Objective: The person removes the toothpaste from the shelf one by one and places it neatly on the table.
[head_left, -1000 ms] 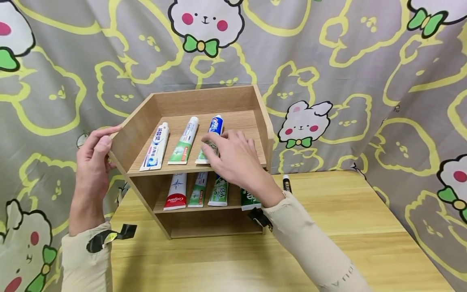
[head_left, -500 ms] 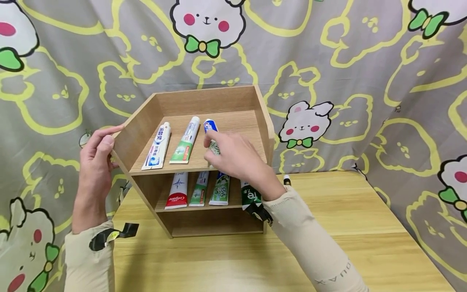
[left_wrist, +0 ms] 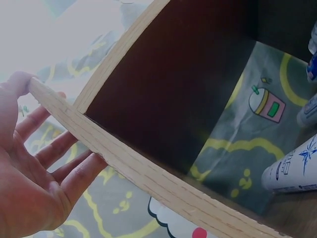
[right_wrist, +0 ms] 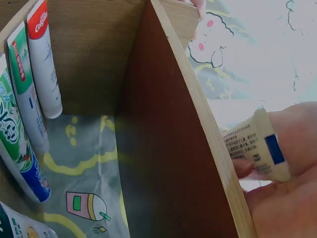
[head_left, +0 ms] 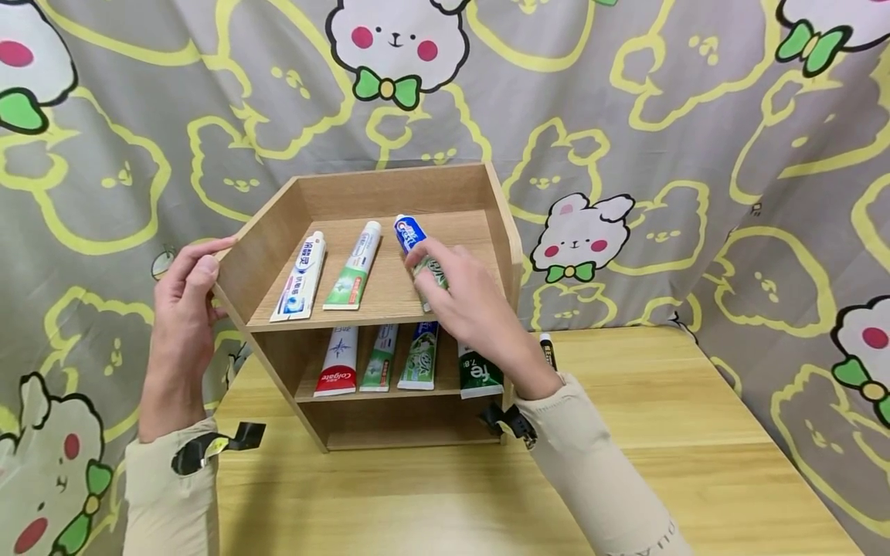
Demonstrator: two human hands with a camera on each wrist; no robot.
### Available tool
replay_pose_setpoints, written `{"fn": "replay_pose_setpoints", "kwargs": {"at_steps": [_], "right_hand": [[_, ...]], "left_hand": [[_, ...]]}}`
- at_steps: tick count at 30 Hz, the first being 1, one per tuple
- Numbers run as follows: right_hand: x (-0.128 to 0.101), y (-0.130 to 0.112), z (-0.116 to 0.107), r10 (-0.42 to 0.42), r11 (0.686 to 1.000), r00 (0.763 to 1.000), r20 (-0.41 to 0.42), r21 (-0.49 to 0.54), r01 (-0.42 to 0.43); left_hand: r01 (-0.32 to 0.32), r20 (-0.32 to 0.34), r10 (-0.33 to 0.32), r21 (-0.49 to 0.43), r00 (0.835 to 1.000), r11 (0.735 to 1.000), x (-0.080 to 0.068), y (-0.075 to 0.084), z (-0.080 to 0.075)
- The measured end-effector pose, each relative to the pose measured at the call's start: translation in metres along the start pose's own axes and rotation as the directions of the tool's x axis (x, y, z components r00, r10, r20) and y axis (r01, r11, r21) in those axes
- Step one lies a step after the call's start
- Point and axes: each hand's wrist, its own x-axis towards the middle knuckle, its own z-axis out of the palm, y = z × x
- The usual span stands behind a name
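Note:
My right hand (head_left: 473, 297) pinches a blue and green Crest toothpaste tube (head_left: 409, 232) over the upper board of a wooden shelf (head_left: 389, 193). In the right wrist view the tube's pale printed end (right_wrist: 255, 146) shows between thumb and fingers. At the shelf's left panel, my left hand (head_left: 182, 309) touches the outer side with its fingers fairly straight, as the left wrist view also shows. To the left of the held tube lie a white and green tube (head_left: 351, 270) and a white and blue tube (head_left: 300, 278).
The middle level carries a red and white Colgate tube (head_left: 337, 363), two green-ended tubes and a dark green tube (head_left: 481, 374) sticking out at the front. A black marker-like item with a white cap (head_left: 547, 347) is right of the shelf on the wooden table (head_left: 660, 401). A patterned curtain hangs behind.
My right hand has turned the Crest tube so its cap end leans left, then shifted it to the right, away from the white and green tube. My left hand stays at the left panel.

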Motion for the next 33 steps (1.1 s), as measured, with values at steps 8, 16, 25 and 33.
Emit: {"fn": "replay_pose_setpoints", "kwargs": {"at_steps": [8, 16, 25, 33], "right_hand": [[-0.004, 0.007, -0.007, -0.021, 0.982, 0.999, -0.033, 0.187, 0.027], [-0.014, 0.005, -0.009, 0.053, 0.795, 0.999, -0.012, 0.606, -0.035], [-0.028, 0.011, -0.010, -0.011, 0.702, 0.998, 0.056, 0.711, -0.032], [-0.039, 0.018, -0.011, -0.049, 0.700, 0.998, 0.026, 0.714, 0.016]], "left_hand": [[0.012, -0.004, -0.012, 0.013, 1.000, 1.000, -0.001, 0.000, -0.001], [0.010, -0.001, -0.010, 0.001, 1.000, 1.000, -0.001, 0.000, -0.001], [0.007, -0.001, -0.007, 0.008, 1.000, 1.000, -0.001, 0.002, -0.001], [0.003, 0.001, -0.003, 0.008, 1.000, 1.000, 0.000, 0.002, 0.000]]}}
